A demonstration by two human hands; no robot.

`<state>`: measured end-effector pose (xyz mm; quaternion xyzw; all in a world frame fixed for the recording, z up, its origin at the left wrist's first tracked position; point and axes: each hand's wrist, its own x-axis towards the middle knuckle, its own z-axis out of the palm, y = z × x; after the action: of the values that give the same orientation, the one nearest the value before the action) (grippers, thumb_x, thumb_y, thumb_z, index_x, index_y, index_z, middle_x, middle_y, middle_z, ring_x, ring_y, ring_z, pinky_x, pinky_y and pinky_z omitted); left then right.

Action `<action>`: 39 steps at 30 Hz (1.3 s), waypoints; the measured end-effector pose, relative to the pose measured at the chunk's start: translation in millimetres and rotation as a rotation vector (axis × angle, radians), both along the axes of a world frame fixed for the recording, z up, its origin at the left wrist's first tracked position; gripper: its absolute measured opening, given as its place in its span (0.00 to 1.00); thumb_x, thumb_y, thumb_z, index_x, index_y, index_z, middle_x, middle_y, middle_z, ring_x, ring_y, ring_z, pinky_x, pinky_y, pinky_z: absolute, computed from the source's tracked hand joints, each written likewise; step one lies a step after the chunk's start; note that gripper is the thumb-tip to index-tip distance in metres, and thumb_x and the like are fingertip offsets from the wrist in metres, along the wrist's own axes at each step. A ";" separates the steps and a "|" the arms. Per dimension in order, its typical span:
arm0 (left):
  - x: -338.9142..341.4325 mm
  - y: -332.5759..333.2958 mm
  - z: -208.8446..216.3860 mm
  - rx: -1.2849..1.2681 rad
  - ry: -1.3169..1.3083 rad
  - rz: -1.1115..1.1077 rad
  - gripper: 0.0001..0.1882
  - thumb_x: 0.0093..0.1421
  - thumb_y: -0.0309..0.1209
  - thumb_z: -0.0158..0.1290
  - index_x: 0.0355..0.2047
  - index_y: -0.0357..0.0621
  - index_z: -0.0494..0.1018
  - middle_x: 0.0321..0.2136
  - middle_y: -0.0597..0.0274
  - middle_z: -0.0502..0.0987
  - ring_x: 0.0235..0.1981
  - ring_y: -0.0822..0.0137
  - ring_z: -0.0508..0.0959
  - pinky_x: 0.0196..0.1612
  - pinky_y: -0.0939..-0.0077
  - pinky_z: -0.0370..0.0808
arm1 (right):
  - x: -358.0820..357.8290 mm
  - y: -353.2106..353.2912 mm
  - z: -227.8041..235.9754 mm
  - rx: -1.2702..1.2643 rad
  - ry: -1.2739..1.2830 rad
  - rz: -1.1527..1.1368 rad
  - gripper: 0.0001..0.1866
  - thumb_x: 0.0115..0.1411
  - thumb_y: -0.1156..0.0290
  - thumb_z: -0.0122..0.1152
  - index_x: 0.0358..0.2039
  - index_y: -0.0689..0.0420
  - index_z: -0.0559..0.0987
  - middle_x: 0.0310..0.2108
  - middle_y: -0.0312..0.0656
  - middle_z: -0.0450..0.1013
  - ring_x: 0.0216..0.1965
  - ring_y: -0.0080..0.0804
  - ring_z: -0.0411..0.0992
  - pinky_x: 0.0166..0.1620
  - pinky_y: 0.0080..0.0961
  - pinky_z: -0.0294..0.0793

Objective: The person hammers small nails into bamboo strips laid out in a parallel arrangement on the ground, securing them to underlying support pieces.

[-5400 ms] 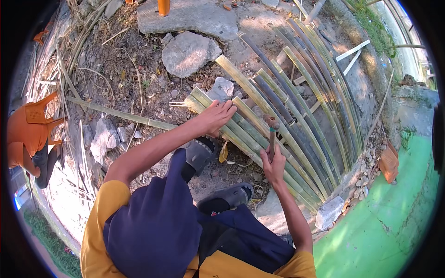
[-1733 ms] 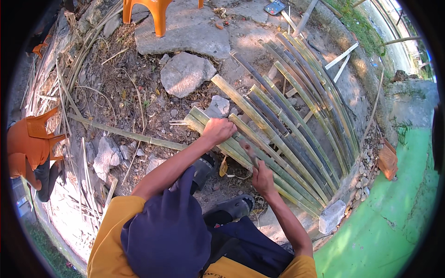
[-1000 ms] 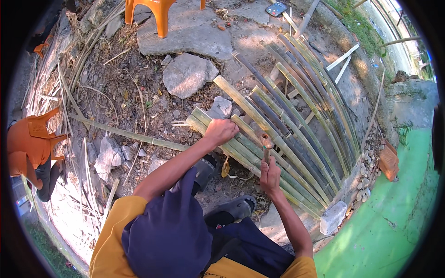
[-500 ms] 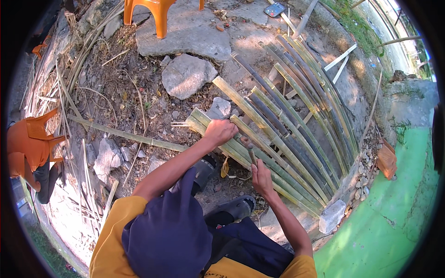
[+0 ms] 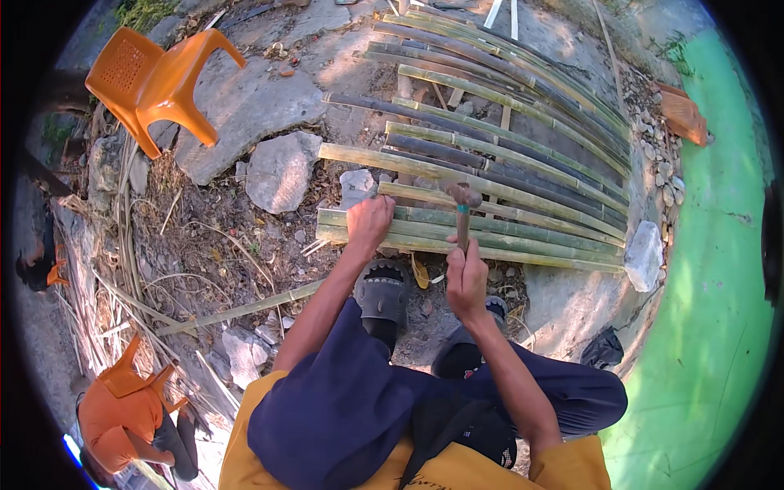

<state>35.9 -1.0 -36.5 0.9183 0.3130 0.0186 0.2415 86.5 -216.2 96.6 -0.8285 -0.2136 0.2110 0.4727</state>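
My right hand (image 5: 468, 282) is closed round the handle of a hammer (image 5: 463, 220), whose head points away from me above the bamboo. My left hand (image 5: 370, 220) is closed, its fingertips pressed down near the left end of the nearest bamboo strips; whatever they pinch is too small to make out. Beneath both hands lie green split bamboo strips (image 5: 523, 238), side by side. Farther off, more green and dark strips (image 5: 523, 147) fan out with gaps between them, resting across crosspieces (image 5: 505, 118).
An orange plastic chair (image 5: 175, 94) stands at the far left. Near left, a person in orange (image 5: 122, 425) sits. Flat rocks (image 5: 282, 171), a loose bamboo strip (image 5: 245, 308) and a whitish stone (image 5: 643, 256) lie around. Green-painted ground (image 5: 710, 269) borders the right side.
The view has turned, bringing the whole orange chair into sight. The hammer head has moved away from my left hand and now points upward. My left hand stays at the strips' ends.
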 end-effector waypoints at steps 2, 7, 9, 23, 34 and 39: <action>1.4 -2.4 0.6 -0.003 -0.014 -0.001 0.25 0.71 0.45 0.44 0.25 0.41 0.80 0.22 0.41 0.80 0.24 0.39 0.81 0.30 0.45 0.78 | -34.0 -23.4 -25.3 -0.017 -0.016 -0.048 0.13 0.75 0.67 0.45 0.50 0.62 0.73 0.24 0.55 0.72 0.25 0.56 0.75 0.31 0.45 0.69; 0.9 -0.4 -7.3 -0.010 0.049 0.046 0.26 0.70 0.46 0.44 0.25 0.41 0.82 0.23 0.39 0.80 0.25 0.39 0.82 0.32 0.45 0.79 | -85.8 -31.1 -54.4 -0.130 0.069 -0.119 0.13 0.76 0.66 0.45 0.51 0.61 0.72 0.23 0.53 0.72 0.25 0.52 0.75 0.31 0.45 0.70; 4.3 -1.6 -5.8 -0.016 0.041 0.050 0.27 0.70 0.46 0.44 0.24 0.41 0.82 0.23 0.39 0.80 0.25 0.39 0.82 0.32 0.45 0.79 | -86.2 -23.4 -55.7 -0.151 0.067 -0.098 0.13 0.76 0.66 0.44 0.51 0.61 0.72 0.24 0.53 0.72 0.24 0.51 0.75 0.31 0.45 0.70; 2.9 0.9 1.3 -0.053 0.066 0.051 0.28 0.71 0.48 0.42 0.27 0.42 0.83 0.25 0.41 0.82 0.27 0.40 0.83 0.35 0.44 0.79 | -88.3 11.1 -63.2 -0.075 -0.087 -0.097 0.12 0.76 0.69 0.43 0.50 0.63 0.70 0.27 0.58 0.75 0.28 0.62 0.77 0.32 0.50 0.73; 3.7 -0.1 2.2 -0.039 0.111 0.061 0.29 0.71 0.46 0.41 0.26 0.40 0.83 0.26 0.38 0.82 0.29 0.39 0.84 0.37 0.44 0.80 | -80.1 10.8 -63.6 -0.061 -0.101 -0.120 0.10 0.76 0.68 0.45 0.48 0.63 0.70 0.23 0.53 0.72 0.24 0.55 0.76 0.29 0.44 0.72; 3.4 0.4 1.6 -0.051 0.133 0.068 0.29 0.71 0.46 0.41 0.26 0.39 0.83 0.26 0.38 0.82 0.29 0.39 0.84 0.37 0.44 0.79 | -74.6 16.8 -43.7 0.061 -0.110 -0.215 0.11 0.76 0.67 0.43 0.46 0.62 0.70 0.19 0.50 0.68 0.20 0.47 0.72 0.26 0.43 0.66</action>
<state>39.3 -0.6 -34.9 0.8998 0.3599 -0.0421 0.2430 11.9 -199.4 52.8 -0.8423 -0.1555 0.1069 0.5050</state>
